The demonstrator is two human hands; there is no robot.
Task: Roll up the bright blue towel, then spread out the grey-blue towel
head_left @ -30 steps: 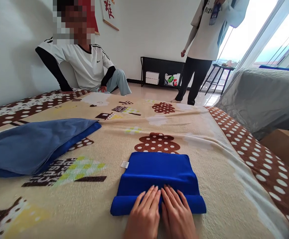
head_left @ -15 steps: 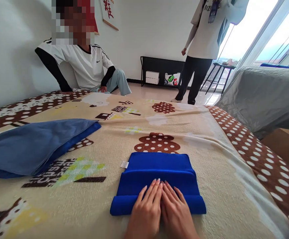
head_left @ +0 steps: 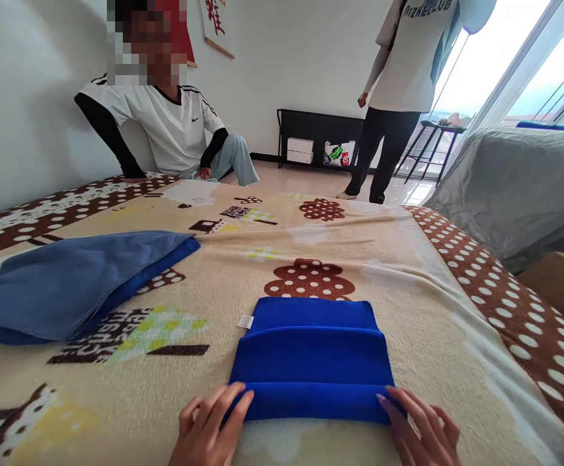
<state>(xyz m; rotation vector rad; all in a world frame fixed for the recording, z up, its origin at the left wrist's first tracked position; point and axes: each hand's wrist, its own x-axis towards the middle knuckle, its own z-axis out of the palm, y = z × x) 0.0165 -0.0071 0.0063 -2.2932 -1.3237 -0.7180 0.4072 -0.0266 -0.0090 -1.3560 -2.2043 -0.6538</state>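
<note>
Two hands, apart: L hand (head_left: 209,422) and R hand (head_left: 425,424) pinch opp. ends of the rolled near edge (head_left: 311,402) of the blue cloth (head_left: 311,355), which lies on the blanket (head_left: 131,408) fwd of and btwn them. Edge's long axis runs L-R; neither hand is nearer.

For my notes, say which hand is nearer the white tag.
Left. The left hand touches the near left corner of the blue cloth, the same side as the white tag; the right hand touches the near right corner.
</note>
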